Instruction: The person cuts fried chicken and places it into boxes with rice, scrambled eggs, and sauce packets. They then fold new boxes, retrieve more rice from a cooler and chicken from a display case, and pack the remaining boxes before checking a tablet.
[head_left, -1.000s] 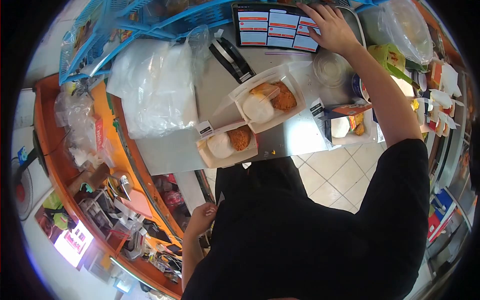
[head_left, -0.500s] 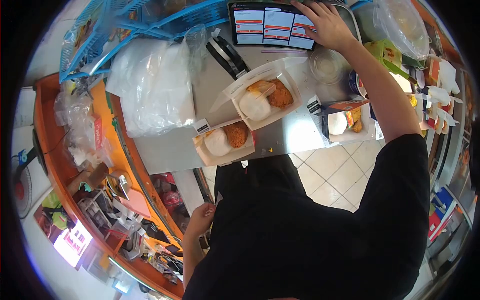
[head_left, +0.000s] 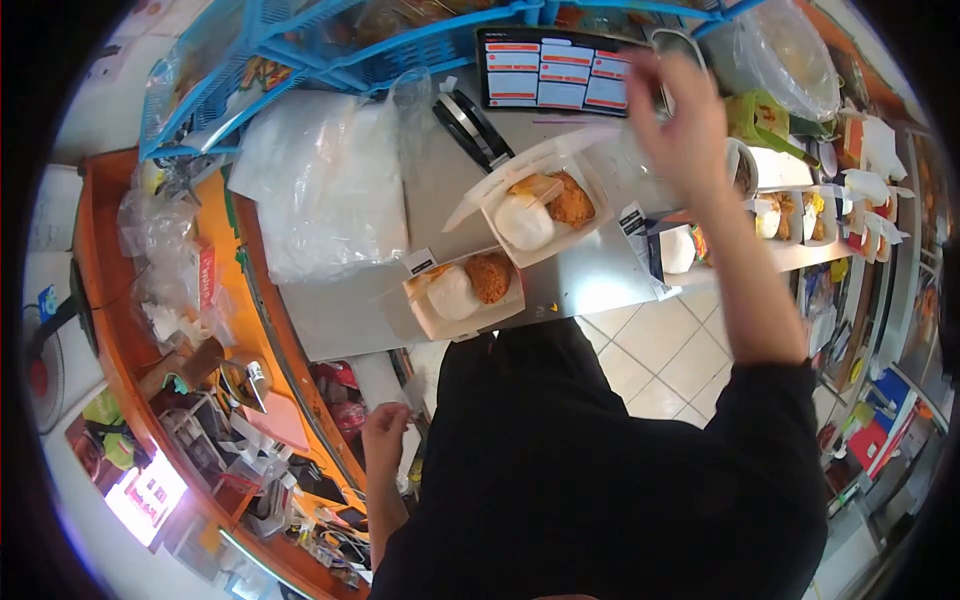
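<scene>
My right hand [head_left: 680,120] is raised above the steel counter [head_left: 580,280], blurred, fingers apart and holding nothing, just in front of the order tablet [head_left: 557,72]. Below it two open paper boxes hold a mound of white rice and a fried chicken piece each: one in the middle [head_left: 540,215], one nearer the counter's front edge [head_left: 465,290]. A third box [head_left: 678,250] sits to the right, partly hidden by my forearm. My left hand [head_left: 385,435] hangs low beside my body, below the counter, fingers loosely curled with nothing seen in them.
A pile of clear plastic bags [head_left: 320,180] lies at the counter's left. A black tape dispenser [head_left: 470,125] sits behind the boxes. Blue baskets [head_left: 330,40] line the back. More filled boxes [head_left: 800,215] stand on a shelf at right. An orange ledge [head_left: 230,300] with clutter runs at left.
My right hand has lifted off the tablet screen and swung back toward me above the counter. The left hand stays low at my side. The view has shifted slightly.
</scene>
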